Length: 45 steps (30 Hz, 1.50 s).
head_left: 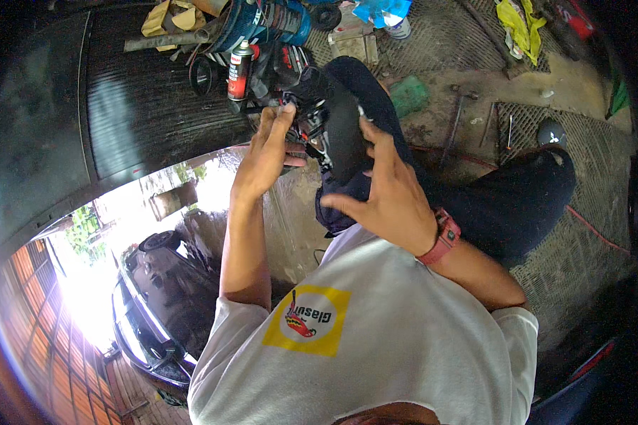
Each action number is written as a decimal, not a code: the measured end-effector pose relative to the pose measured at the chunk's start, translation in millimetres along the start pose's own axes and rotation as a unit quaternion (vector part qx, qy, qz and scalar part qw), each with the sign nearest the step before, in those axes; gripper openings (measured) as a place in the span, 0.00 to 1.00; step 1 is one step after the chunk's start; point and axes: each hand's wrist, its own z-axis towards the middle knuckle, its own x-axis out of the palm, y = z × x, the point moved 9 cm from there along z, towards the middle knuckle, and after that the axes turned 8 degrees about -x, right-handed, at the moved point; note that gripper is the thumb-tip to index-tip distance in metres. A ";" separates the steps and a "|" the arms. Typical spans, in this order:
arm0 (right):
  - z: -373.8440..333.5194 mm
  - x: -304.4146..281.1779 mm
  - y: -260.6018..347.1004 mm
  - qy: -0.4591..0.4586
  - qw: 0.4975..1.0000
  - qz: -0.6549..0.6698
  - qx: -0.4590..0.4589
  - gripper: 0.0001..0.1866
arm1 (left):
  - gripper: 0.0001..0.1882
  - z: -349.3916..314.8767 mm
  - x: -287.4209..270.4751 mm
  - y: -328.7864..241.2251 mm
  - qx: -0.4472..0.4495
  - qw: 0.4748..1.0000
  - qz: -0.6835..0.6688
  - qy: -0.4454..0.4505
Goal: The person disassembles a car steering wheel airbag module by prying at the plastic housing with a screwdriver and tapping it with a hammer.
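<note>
A black part (347, 138) with a smooth curved face and silvery, intricate pieces along its left side is in front of me, above my dark-trousered leg. It looks like a car side mirror housing, but I cannot be sure. My left hand (266, 152) grips its left edge, thumb at the top and fingertips lower down by the silvery pieces. To the right of the part is my right hand (397, 188), slightly blurred, with thumb and fingers spread and nothing in them. Whether its fingertips touch the black face I cannot tell.
A spray can (239, 71) with a red and black body stands on a ribbed dark panel at left. Behind it is a blue bucket (234, 25). Tools, including a hammer (457, 120), lie on the floor to the right, near a round black cap (551, 132). A red hose (595, 230) crosses the matting.
</note>
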 end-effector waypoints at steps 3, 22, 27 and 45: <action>9.6 -6.9 -26.2 -0.019 0.998 0.058 0.007 0.52 | 0.41 -9.0 -2.3 -0.4 0.022 0.999 0.034 -0.004; 5.5 -6.6 -63.5 0.103 0.962 0.235 0.094 0.44 | 0.33 -37.2 -6.9 34.7 0.021 0.993 0.109 0.028; 5.1 -4.6 -66.8 0.118 0.960 0.233 0.096 0.44 | 0.32 -36.0 -9.3 41.5 0.016 0.993 0.109 0.034; 8.3 -11.3 -53.0 0.254 0.927 0.276 0.023 0.41 | 0.27 -18.9 24.1 -11.8 0.217 0.957 0.091 0.168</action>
